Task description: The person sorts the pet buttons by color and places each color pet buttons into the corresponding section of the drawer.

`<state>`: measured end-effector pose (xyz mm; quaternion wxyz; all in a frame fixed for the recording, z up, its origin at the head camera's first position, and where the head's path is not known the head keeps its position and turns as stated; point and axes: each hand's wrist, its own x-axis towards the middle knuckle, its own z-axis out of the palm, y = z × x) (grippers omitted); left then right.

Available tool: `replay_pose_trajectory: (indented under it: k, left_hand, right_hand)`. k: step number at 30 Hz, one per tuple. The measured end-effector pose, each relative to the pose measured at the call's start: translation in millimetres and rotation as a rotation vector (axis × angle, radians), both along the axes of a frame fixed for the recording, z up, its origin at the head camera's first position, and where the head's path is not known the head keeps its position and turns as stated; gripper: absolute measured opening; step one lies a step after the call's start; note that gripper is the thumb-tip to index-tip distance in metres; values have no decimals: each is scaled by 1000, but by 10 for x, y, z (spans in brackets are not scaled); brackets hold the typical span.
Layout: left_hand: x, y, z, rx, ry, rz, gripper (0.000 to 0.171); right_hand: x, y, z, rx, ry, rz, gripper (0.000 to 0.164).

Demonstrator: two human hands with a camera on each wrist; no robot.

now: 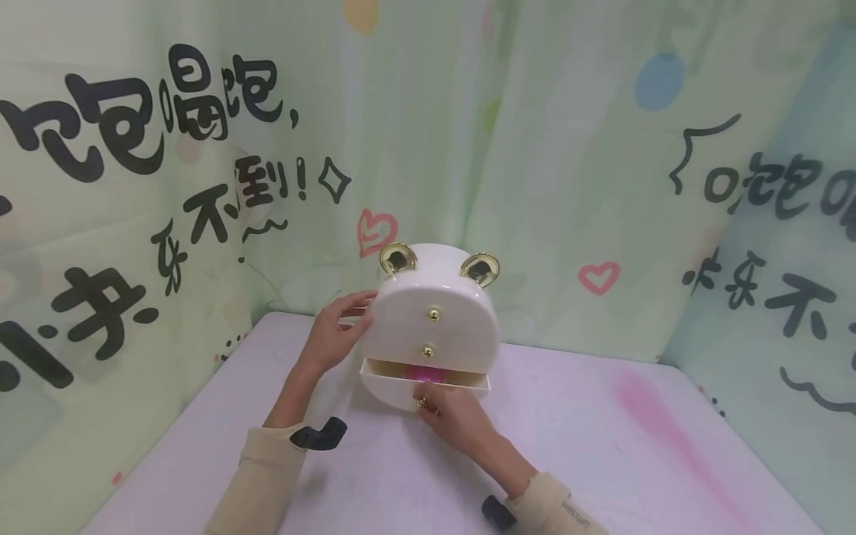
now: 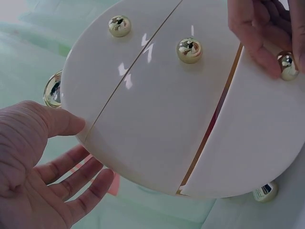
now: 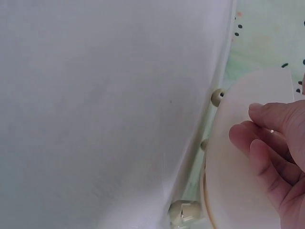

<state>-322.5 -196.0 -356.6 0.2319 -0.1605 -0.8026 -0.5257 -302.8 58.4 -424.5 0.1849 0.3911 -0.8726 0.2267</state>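
A glossy white rounded drawer box [image 1: 401,319] stands on the table, with two gold ear-shaped pieces [image 1: 397,260] on top. Its bottom drawer [image 1: 384,390] is pulled partway out, and a bright pink-purple thing [image 1: 426,374] shows inside. My right hand [image 1: 458,420] pinches the round gold knob [image 2: 288,66] of that drawer between thumb and fingers. At the box's left side is my left hand [image 1: 337,331]; in the left wrist view its thumb touches the front edge while the other fingers extend along the side. Two more gold knobs [image 1: 434,314] mark the upper drawers, both closed.
A pale lilac cloth [image 1: 575,438] covers the table, with a pink streak at the right. Curtains [image 1: 568,186] printed with dark characters and hearts hang behind and at both sides. A short rounded foot [image 2: 265,192] shows under the box. Black straps [image 1: 321,434] sit at the sleeves.
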Motion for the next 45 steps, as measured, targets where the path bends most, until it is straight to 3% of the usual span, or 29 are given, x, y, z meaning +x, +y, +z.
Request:
replay_pose_trajectory:
  k: [20,37,41,45]
  left_hand:
    - [21,-12,-7,-4,3,-21,41]
    - [8,-22,-7,9,19,-17,41]
    - [9,-18,-1,8,17,-16,41]
    - [15,-18,-1,10,15,-21,41]
  right_hand:
    - [-246,-54,-62,-59,27,-34,21]
    - [-295,-69,-39,-72,25,-38,19]
    - [-274,-61,-30,-65,47,-44,19]
    - [-224,-40,-16,-69,14,-47,18]
